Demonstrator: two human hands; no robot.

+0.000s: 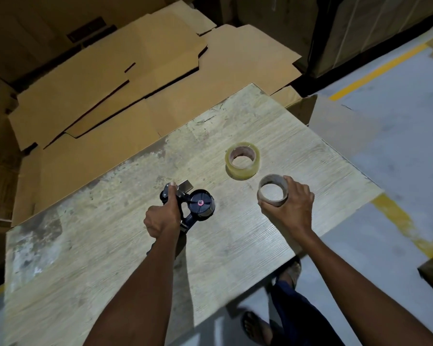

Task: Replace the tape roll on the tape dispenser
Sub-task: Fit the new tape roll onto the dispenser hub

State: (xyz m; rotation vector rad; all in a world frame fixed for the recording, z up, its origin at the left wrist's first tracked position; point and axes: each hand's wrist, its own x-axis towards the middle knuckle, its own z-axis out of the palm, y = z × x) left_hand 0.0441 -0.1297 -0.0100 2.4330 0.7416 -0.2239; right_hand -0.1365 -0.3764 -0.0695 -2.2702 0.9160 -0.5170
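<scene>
A dark blue tape dispenser (198, 204) lies on its side on the pale wooden table (110, 245), its round hub bare and facing up. My left hand (163, 216) grips its handle, thumb stretched along the front. My right hand (293, 206) holds an empty brown cardboard tape core (271, 191) by its rim, just above or on the table to the right of the dispenser. A full roll of clear tape (242, 160) lies flat on the table, just beyond the core and apart from both hands.
Flattened cardboard boxes (110, 83) are stacked beyond and left of the table. To the right lies grey floor (398, 121) with yellow lines. My feet in sandals (258, 323) show under the table's near right edge.
</scene>
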